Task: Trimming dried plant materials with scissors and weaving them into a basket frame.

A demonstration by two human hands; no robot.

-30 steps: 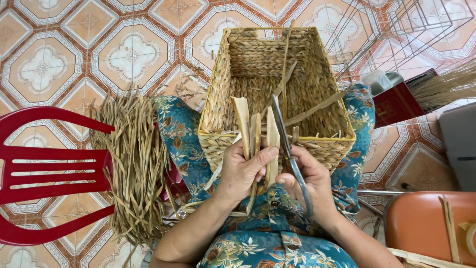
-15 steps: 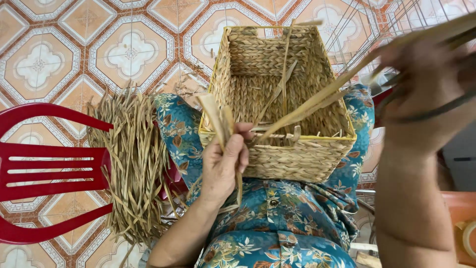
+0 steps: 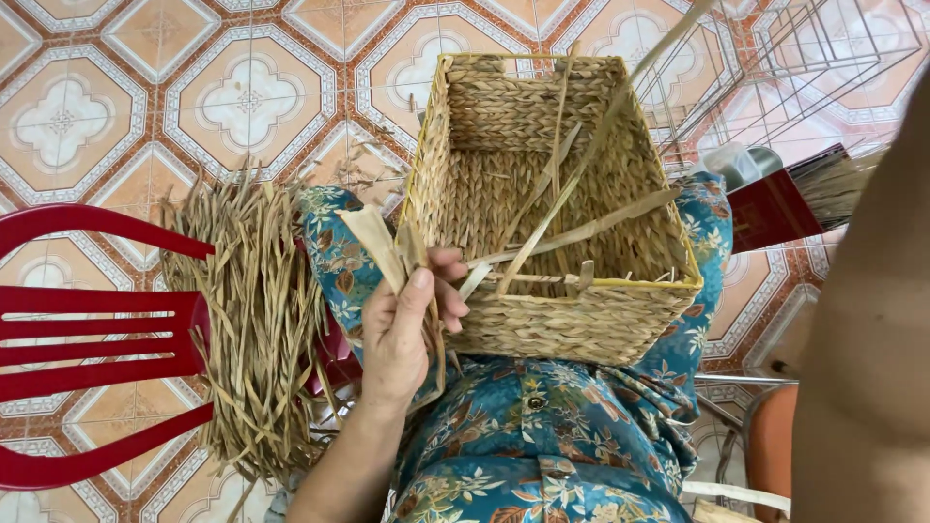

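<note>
Starting at the far left, a red plastic chair [image 3: 87, 349] is sitting out beyond the left hand, and a thick bundle of dry tan grass strands [image 3: 257, 329] is lying across its seat edge, just beside the person's wrist and running roughly top to bottom.

Now the left hand [image 3: 407, 334] itself: it is curling shut, thumb pressing against the fingers, pinching a short flat tuft of the same dried grass strips [image 3: 380, 244] at the near left corner of the basket. The tuft is sticking up and away from the knuckles, leaning a little to the left.

Just to the right of that hand, touching it, the rectangular woven straw basket [image 3: 567, 320] is resting on the lap, on blue floral fabric [image 3: 542, 436], open side up. From the corner by the fingertips a long pale grass strand [image 3: 581, 165] is running diagonally up and to the right across the basket's mouth, its long axis pointing away from the left hand, towards the upper right.

At the far right a bare forearm [image 3: 872, 339] is filling the edge of view; the right hand is out of view, so its grip cannot be told. The left hand is plainly the nearer one to the strand's rooted end.
</note>
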